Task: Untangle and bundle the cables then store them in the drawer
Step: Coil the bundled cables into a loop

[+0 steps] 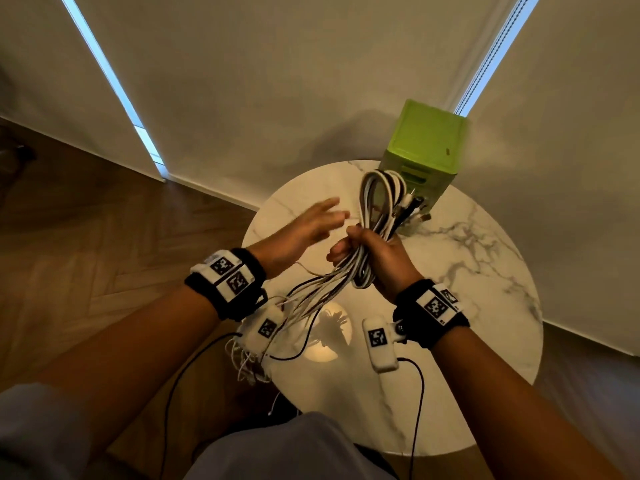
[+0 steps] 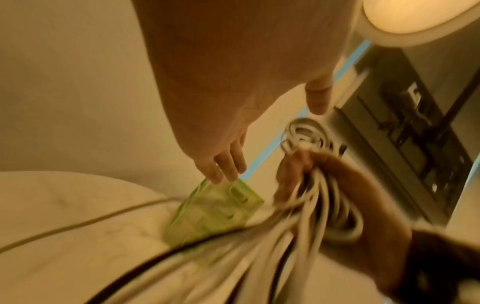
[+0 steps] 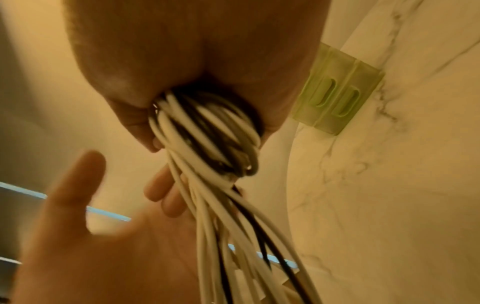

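The right hand is closed in a fist around the middle of the cables, holding them above the round marble surface. A folded loop and a cluster of plugs stick up past the fist, and long white and black tails hang down toward the person's lap. The left hand is open just beside the bundle, fingers spread and holding nothing. The green drawer unit stands at the far edge of the surface, and its drawers look shut from here. The step in hand seems to be gathering the loose tails into the coil. To do it well, the fist should keep a firm hold on the middle so that the loops do not slip apart. The free hand should catch the tails low down, run along them to clear any crossings, then fold them up in loops about as long as the one already made. Pulling hard on a snag would likely tighten it, so easing strands apart is wiser. The plugs are best kept together at one end.
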